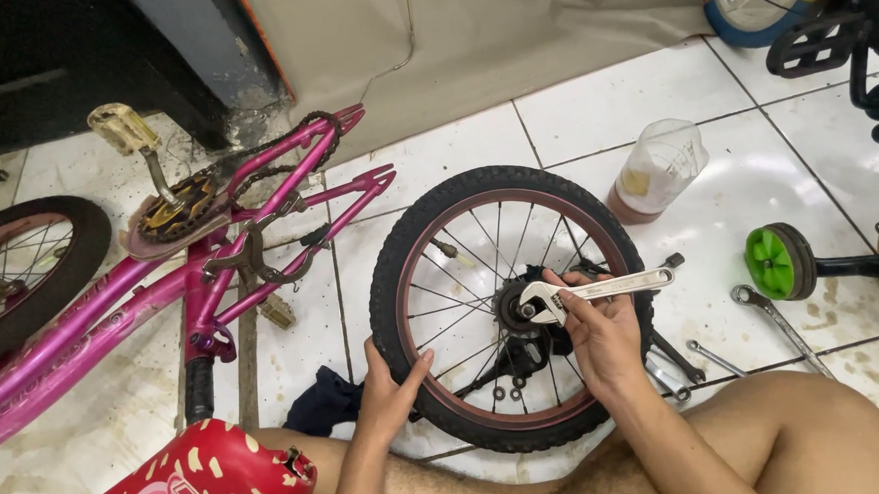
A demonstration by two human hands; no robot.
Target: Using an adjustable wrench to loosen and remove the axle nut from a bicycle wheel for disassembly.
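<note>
Head view: I am watching the right hand (599,328) closing its fingers around the handle of a silver adjustable wrench (596,288), whose head is sitting on the axle nut at the hub (518,315) of a small detached bicycle wheel (511,304). The left hand (389,388) is pressing flat against the black tyre at its lower left, fingers together, steadying it. The wheel is lying on the white tiled floor (604,106), near its middle. I am judging the step as working the axle nut; the coming turn is calling for a firm counter-hold on the rim so the wheel is not spinning. Tyre rubber is looking knobbly, spokes thin and metallic, rim dull maroon. A pink frame (211,267) with a greasy chain is lying at left; a cloudy plastic jar (660,168) and loose spanners (777,326) are lying toward the floor's right edge.
</note>
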